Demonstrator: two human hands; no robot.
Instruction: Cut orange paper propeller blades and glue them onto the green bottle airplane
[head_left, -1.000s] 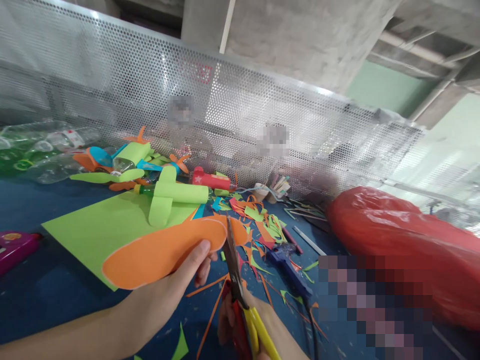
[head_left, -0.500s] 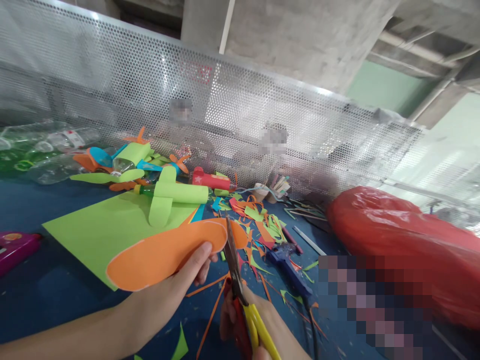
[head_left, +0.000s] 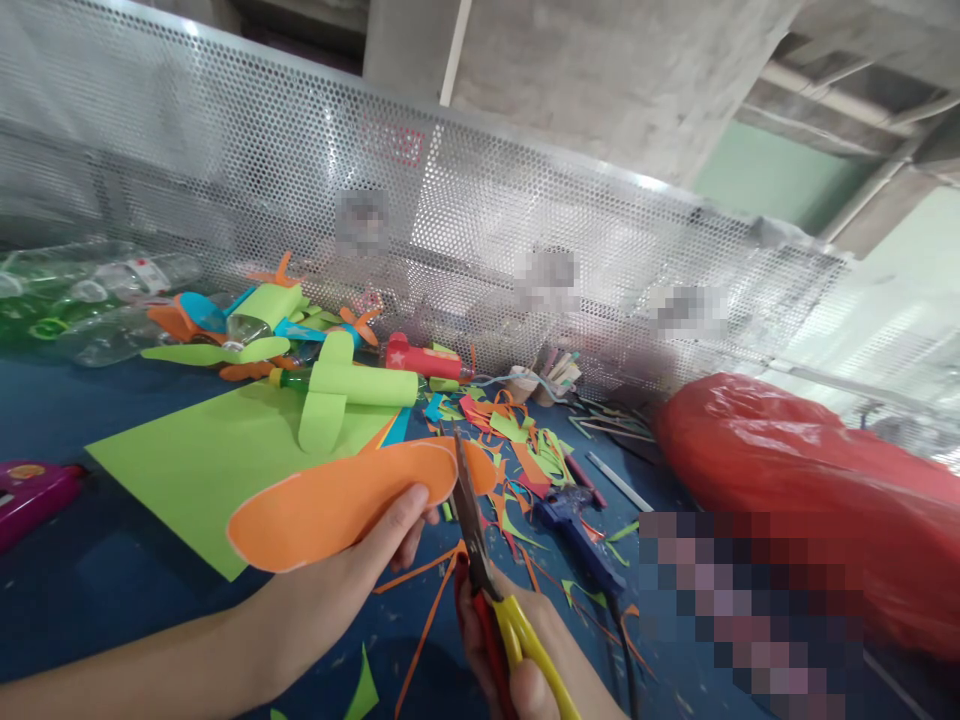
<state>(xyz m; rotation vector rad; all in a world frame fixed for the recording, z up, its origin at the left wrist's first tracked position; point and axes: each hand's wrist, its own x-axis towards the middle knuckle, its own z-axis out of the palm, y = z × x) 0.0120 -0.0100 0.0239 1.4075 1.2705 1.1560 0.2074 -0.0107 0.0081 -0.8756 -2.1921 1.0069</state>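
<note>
Between thumb and fingers, my left hand (head_left: 401, 525) pinches a long rounded piece of orange paper (head_left: 322, 500) with a pale outline along its edge. My right hand (head_left: 517, 640) is closed round scissors (head_left: 480, 560) with red and yellow handles. Their blades stand at the right end of the orange paper, close to the outline, and part of the orange sheet shows beyond them. Below and behind the paper lies a light green sheet (head_left: 165, 460). A bottle wrapped in green paper with wing shapes (head_left: 364, 385) rests on that sheet.
Paper scraps (head_left: 517, 430) and a blue glue gun (head_left: 581, 535) with a cord lie to the right. Plastic bottles (head_left: 97, 290) and paper-covered models (head_left: 262, 310) stand at the left back. A purple bottle (head_left: 37, 500), a red plastic bag (head_left: 810, 480) and a perforated metal screen (head_left: 480, 230) surround the blue table.
The orange paper has turned slightly, its left end shifting a little right and up. My right hand and the scissors have moved slightly right, and the blades look a little further closed.
</note>
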